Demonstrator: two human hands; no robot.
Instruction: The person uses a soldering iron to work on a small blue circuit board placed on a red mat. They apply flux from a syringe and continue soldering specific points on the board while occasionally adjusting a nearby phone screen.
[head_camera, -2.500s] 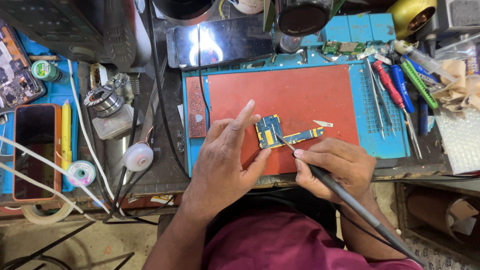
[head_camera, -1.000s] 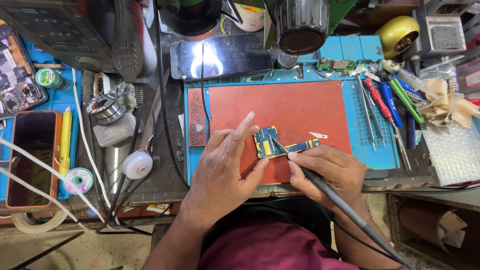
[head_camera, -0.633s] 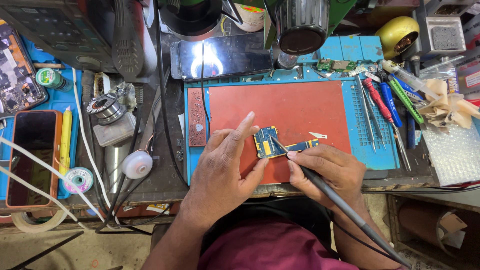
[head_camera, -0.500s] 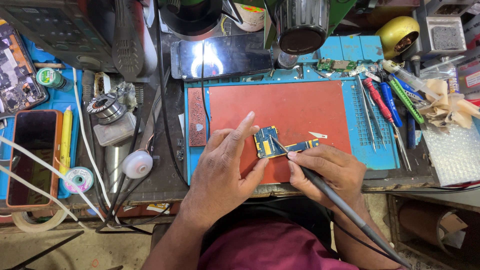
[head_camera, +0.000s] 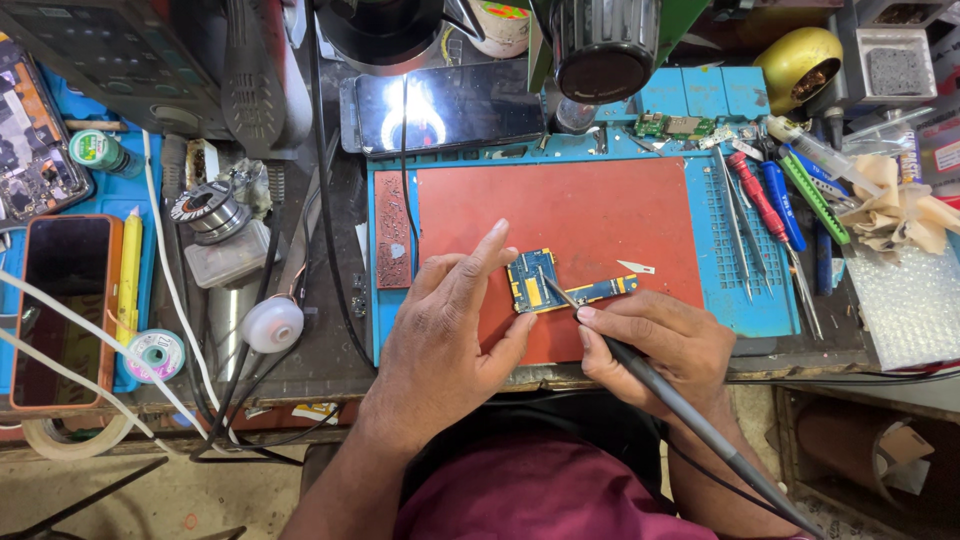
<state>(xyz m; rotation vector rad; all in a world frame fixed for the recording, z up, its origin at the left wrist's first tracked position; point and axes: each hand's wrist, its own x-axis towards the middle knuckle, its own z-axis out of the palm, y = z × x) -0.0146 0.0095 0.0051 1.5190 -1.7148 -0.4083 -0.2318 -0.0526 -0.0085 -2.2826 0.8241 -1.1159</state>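
Two hands work on one small board (head_camera: 535, 280), and next to nothing has changed over the last second: left hand (head_camera: 440, 345) still pins the board's left edge with index finger stretched out and thumb under, right hand (head_camera: 655, 345) still clamped on the iron (head_camera: 650, 385) like a pen, tip still touching the board's middle. Compared with the oldest view, the board sits slightly nearer the red mat's lower edge; otherwise same pose. My read: one steady stage of fine tip work on a single spot, nothing finished or released yet.

Board: blue with yellow patches, squarish body plus a narrow strip running right, lying flat on the red mat (head_camera: 560, 230), lower middle of it. Small white shard (head_camera: 636, 267) lies just right of the board, apart from it. Tweezers and screwdrivers (head_camera: 760, 200) lie right of the mat on the blue pad. Dark phone (head_camera: 450, 105) lies above the mat. Worktop (head_camera: 320, 340) left of the mat carries cables and solder spools.
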